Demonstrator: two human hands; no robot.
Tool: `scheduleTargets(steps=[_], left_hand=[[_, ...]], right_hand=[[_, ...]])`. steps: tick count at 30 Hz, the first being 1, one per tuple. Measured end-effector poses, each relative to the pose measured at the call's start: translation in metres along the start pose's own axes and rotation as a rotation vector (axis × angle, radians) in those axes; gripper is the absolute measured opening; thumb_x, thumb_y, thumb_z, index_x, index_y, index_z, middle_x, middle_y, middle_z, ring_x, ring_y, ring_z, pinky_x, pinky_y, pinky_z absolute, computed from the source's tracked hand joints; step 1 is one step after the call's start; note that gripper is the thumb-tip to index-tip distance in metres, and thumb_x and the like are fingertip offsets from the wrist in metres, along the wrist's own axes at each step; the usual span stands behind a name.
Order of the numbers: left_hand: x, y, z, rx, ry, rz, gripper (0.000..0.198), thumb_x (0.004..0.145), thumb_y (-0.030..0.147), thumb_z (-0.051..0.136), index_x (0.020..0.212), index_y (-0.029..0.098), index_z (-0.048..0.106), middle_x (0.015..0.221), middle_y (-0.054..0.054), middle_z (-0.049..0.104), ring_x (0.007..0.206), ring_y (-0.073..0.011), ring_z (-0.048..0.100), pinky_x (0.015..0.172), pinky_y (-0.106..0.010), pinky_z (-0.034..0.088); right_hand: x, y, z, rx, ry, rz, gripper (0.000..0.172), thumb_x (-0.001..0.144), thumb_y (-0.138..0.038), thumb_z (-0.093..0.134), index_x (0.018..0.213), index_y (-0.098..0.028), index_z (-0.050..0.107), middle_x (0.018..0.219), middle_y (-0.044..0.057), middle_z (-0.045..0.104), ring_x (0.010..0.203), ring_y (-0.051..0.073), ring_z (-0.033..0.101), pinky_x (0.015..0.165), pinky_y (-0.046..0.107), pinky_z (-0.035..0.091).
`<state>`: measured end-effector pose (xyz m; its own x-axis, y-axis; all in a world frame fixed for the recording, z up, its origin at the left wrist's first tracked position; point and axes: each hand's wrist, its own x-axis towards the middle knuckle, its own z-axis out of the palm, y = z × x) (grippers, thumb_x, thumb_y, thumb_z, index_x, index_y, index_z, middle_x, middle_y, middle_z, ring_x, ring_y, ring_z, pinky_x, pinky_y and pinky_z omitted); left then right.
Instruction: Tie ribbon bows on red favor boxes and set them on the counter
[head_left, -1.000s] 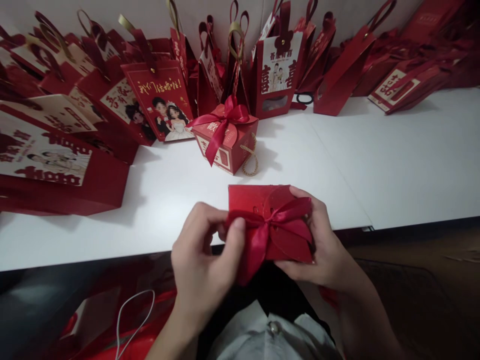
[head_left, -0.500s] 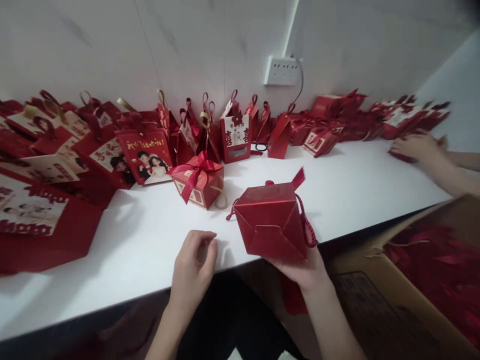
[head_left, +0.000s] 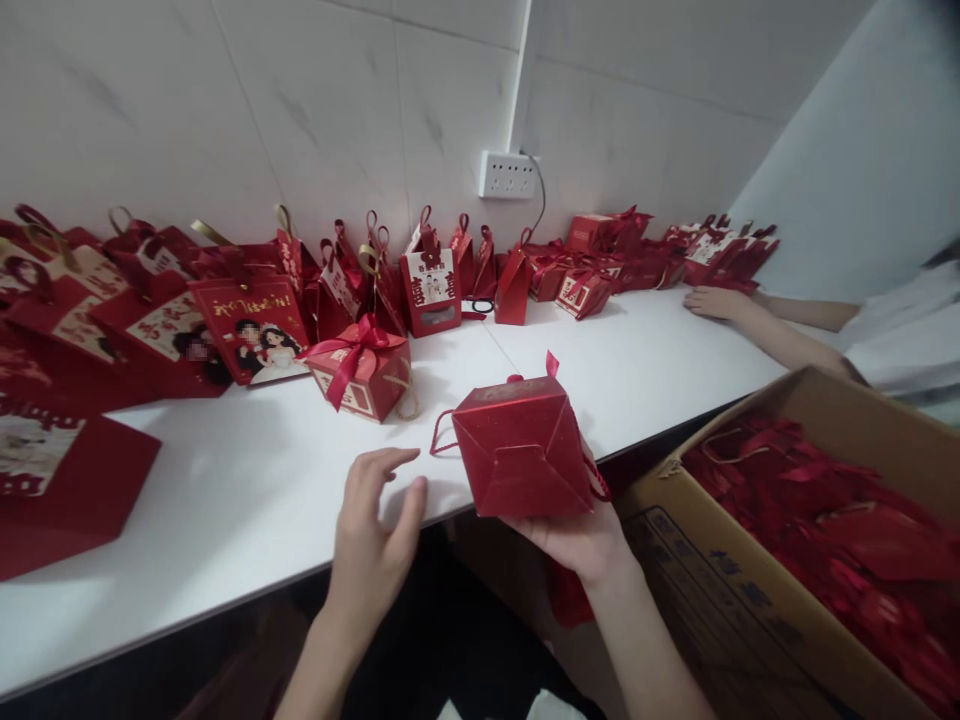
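Note:
A red gift box [head_left: 521, 450] with twisted cord handles is tipped so that its folded bottom faces me. My right hand [head_left: 577, 540] grips it from below and from the right side; some of those fingers are hidden behind the box. To its left, over the table's front edge, my left hand [head_left: 379, 520] is empty, thumb and fingers apart. Just beyond that hand sits a smaller red box [head_left: 367, 375] with a ribbon bow and a gold cord loop.
Red gift bags [head_left: 255, 330] and boxes line the white table [head_left: 247, 520] along the wall. A cardboard carton [head_left: 720, 560] full of red boxes and ribbons stands at right. Another person's hand [head_left: 720, 302] rests at the table's far right. A power socket [head_left: 510, 175] is on the wall.
The view has swung right and shows more of the carton and the other person. My left hand's thumb and fingers have spread apart. The box stays in my right hand, slightly turned.

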<state>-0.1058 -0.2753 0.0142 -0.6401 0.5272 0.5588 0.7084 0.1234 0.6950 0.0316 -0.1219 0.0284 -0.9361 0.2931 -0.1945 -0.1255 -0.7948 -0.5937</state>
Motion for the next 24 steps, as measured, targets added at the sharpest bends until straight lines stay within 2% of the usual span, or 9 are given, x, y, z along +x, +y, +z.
scheduleTargets(steps=[4,6,8,11,14,16,18,21,24], left_hand=[[0.008,0.024,0.005,-0.134,-0.079,0.173,0.057,0.082,0.03,0.06,0.133,0.025,0.036,0.14,-0.012,0.036,0.131,-0.0267,0.035,0.104,-0.045,0.038],[0.011,0.028,0.006,-0.216,-0.148,0.163,0.06,0.082,0.031,0.061,0.135,0.026,0.033,0.144,-0.011,0.032,0.136,-0.0262,0.029,0.11,-0.046,0.032],[0.011,0.027,0.006,-0.285,-0.156,0.105,0.053,0.082,0.031,0.061,0.13,0.026,0.038,0.14,-0.01,0.038,0.131,-0.0243,0.037,0.109,-0.044,0.033],[0.006,0.028,0.005,-0.363,-0.104,-0.058,0.044,0.083,0.033,0.06,0.123,0.023,0.044,0.124,-0.009,0.052,0.114,-0.0216,0.053,0.099,-0.038,0.044],[0.0,0.03,0.004,-0.389,-0.064,-0.226,0.037,0.084,0.037,0.057,0.116,0.022,0.047,0.11,-0.007,0.057,0.099,-0.0196,0.059,0.086,-0.033,0.05],[-0.002,0.032,0.004,-0.369,-0.034,-0.287,0.032,0.084,0.038,0.057,0.11,0.021,0.049,0.106,-0.006,0.057,0.097,-0.0191,0.058,0.081,-0.031,0.051],[-0.004,0.033,0.005,-0.332,0.009,-0.3,0.029,0.082,0.036,0.059,0.105,0.021,0.05,0.103,-0.005,0.056,0.097,-0.0179,0.057,0.081,-0.03,0.05],[-0.004,0.033,0.006,-0.279,0.004,-0.263,0.032,0.082,0.03,0.058,0.11,0.022,0.047,0.091,-0.002,0.054,0.086,-0.0142,0.055,0.082,-0.03,0.049],[0.0,0.033,0.008,-0.241,-0.003,-0.227,0.03,0.081,0.029,0.058,0.108,0.021,0.045,0.083,0.001,0.05,0.077,-0.0121,0.052,0.076,-0.027,0.047]], right_hand=[[-0.001,0.005,0.0,-0.033,-0.014,0.067,0.054,0.082,-0.068,0.039,0.107,-0.025,0.059,0.112,0.003,0.066,0.104,0.022,0.06,0.098,0.05,0.041],[0.0,0.007,0.001,-0.035,-0.055,0.119,0.058,0.084,-0.069,0.036,0.111,-0.023,0.059,0.108,0.005,0.067,0.099,0.023,0.063,0.093,0.05,0.046],[0.001,0.008,0.003,-0.028,-0.109,0.142,0.06,0.086,-0.069,0.034,0.114,-0.022,0.058,0.105,0.005,0.068,0.094,0.022,0.064,0.084,0.044,0.053],[0.003,0.009,0.008,-0.047,-0.142,0.152,0.064,0.086,-0.071,0.031,0.111,-0.02,0.06,0.094,0.006,0.069,0.077,0.019,0.067,0.063,0.034,0.058],[0.006,0.011,0.011,-0.129,-0.096,0.13,0.073,0.08,-0.078,0.033,0.108,-0.017,0.06,0.077,0.007,0.067,0.056,0.016,0.062,0.038,0.023,0.051],[0.007,0.013,0.013,-0.234,-0.015,0.042,0.079,0.075,-0.082,0.035,0.115,-0.018,0.056,0.074,0.006,0.065,0.048,0.014,0.057,0.029,0.02,0.044],[0.007,0.015,0.015,-0.388,0.088,-0.104,0.081,0.071,-0.081,0.043,0.126,-0.021,0.046,0.084,0.006,0.065,0.049,0.013,0.056,0.029,0.02,0.045],[0.008,0.018,0.018,-0.682,0.171,-0.253,0.079,0.072,-0.068,0.06,0.134,-0.03,0.031,0.11,0.006,0.061,0.068,0.017,0.063,0.039,0.023,0.053],[0.012,0.02,0.022,-0.949,0.227,-0.304,0.059,0.079,-0.058,0.058,0.126,-0.03,0.038,0.113,0.005,0.06,0.08,0.019,0.064,0.05,0.025,0.055]])
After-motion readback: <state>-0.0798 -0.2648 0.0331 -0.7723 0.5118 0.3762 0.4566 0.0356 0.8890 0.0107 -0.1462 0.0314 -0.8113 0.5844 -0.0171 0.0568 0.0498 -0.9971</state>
